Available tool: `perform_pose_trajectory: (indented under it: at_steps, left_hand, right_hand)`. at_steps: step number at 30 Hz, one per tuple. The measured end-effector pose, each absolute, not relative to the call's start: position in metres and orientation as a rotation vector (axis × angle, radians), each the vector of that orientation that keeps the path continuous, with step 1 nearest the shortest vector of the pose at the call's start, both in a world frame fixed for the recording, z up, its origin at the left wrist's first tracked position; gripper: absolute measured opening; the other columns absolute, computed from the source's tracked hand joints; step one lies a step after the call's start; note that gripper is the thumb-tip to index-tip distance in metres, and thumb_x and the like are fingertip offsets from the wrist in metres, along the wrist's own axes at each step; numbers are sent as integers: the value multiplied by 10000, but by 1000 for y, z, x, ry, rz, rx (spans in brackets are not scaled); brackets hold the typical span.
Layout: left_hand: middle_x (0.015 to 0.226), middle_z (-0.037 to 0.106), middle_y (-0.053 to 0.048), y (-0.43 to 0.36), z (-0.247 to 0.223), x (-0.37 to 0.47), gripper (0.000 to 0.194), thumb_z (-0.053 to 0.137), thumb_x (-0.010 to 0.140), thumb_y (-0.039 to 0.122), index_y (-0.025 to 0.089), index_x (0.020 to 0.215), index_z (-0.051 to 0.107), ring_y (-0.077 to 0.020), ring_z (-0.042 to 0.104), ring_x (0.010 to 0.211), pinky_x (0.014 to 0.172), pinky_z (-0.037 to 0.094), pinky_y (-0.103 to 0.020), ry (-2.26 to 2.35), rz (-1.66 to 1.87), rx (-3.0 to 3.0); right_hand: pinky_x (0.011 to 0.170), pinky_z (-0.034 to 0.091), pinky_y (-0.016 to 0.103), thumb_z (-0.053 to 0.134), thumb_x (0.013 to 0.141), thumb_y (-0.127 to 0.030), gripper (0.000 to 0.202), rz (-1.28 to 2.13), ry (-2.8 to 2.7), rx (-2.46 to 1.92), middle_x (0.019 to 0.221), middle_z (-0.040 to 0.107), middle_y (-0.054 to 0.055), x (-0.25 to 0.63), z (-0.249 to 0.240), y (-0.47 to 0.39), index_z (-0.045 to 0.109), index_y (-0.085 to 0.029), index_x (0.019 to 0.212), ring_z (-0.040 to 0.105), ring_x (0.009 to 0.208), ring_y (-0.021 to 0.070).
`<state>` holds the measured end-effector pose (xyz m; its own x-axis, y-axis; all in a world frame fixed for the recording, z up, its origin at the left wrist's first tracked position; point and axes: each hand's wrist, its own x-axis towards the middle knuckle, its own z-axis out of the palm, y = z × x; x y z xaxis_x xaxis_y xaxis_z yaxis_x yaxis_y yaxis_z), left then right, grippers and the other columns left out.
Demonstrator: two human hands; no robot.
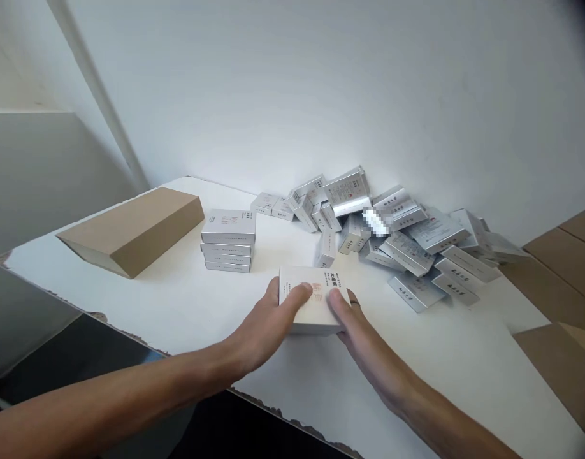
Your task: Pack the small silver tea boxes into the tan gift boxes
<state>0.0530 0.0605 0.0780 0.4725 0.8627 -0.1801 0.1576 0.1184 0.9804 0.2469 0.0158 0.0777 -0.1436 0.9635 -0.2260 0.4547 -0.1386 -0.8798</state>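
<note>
while both thumbs [301, 298] press on its printed top face, a white box [315, 280] is grasped from its two sides, the fingers curled around and partly hidden beneath it. the left hand [268, 325] grips the left side, its thumb lying across the reddish figures on the top; the right hand [350, 322] grips the right side, its thumb just beside the dark lettering, with a dark ring [354, 302] on one finger. the box is above the near middle part of a white table [178, 312]; whether its underside touches the tabletop, i cannot tell.

just beyond the held box, a single narrow box [325, 247] lies on the table. to the left and a little farther off, a neat stack [228, 224] of similar boxes sits four high, the lower ones showing only their edges. to the right, a loose pile [438, 229] of silvery-white boxes sprawls near the wall [321, 83], many tilted and leaning on one another, one spot covered by a pixelated patch.

left of the stack lies a long brown carton [134, 223] with a slanted end. the table's near edge is chipped, and brown surfaces [560, 370] show at the far right.
</note>
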Motion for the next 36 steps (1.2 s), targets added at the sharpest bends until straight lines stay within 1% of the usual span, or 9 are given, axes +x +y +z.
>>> perform_pose_trajectory:
  at_steps: [6,10,14,17,19,22,27,30,36]
  left_hand:
    - [1689,-183,-40,46,44,27,1147,786,790,493,478,1515,-102,-432,-79,1557,1214,120,-734,601,785,2227]
    - [1607,-389,-39,59,25,9,1487,933,581,519,452,1515,-222,-446,-385,1448,1169,37,-796,549,670,2272]
    - [1628,-268,-135,72,22,10,1593,976,494,476,395,1519,-240,-475,-193,1520,1208,147,-722,594,474,2107]
    - [1615,-22,-182,77,23,15,1424,928,586,444,372,1524,-141,-465,112,1517,1192,280,-681,649,428,2031]
    - [1578,34,-168,78,23,19,1259,896,622,434,385,1492,-13,-459,197,1476,1151,362,-667,685,448,2037]
    - [1556,4,-137,80,22,23,1237,933,537,452,410,1436,85,-501,108,1476,1132,369,-689,688,369,2053]
    - [1624,-226,-114,86,24,28,1502,976,462,484,453,1505,-105,-518,-161,1498,1192,201,-723,626,378,2055]
    - [1622,-255,-113,88,24,28,1554,972,481,476,451,1510,-193,-517,-115,1509,1182,243,-712,619,377,2071]
    - [1642,-222,-138,88,24,25,1579,946,506,488,375,1537,-244,-482,-88,1532,1202,234,-684,640,322,2131]
  right_hand:
    - [1227,272,582,818,762,-556,1182,1295,-1658,-1412,1687,98,28,279,55,-16,-81,-473,1525,166,1546,308]
    - [1241,144,612,990,515,-425,1555,1301,-1810,-1541,1682,-142,17,297,45,-7,-187,-457,1530,-52,1561,328]
    - [1238,190,580,987,531,-397,1588,1417,-1839,-1409,1687,8,62,291,51,15,-253,-433,1523,79,1557,316]
    - [1197,311,568,962,577,-443,1536,1487,-1877,-1345,1637,192,107,285,53,25,-242,-406,1530,264,1501,323]
    - [1156,375,579,917,635,-503,1462,1426,-1977,-1359,1617,185,127,284,51,27,-233,-397,1532,314,1466,338]
    - [1100,444,581,850,711,-539,1362,1268,-2128,-1301,1629,61,102,285,48,27,-239,-436,1523,340,1443,356]
    - [1106,403,644,804,762,-554,1344,1267,-2213,-1234,1663,2,82,287,45,24,-316,-442,1497,285,1473,391]
    - [1135,352,656,791,779,-501,1341,1273,-2152,-1234,1667,-12,120,286,42,23,-330,-377,1504,230,1496,398]
    - [1143,349,639,780,781,-416,1271,1148,-2192,-1240,1640,72,101,283,35,20,-259,-441,1513,317,1453,396]
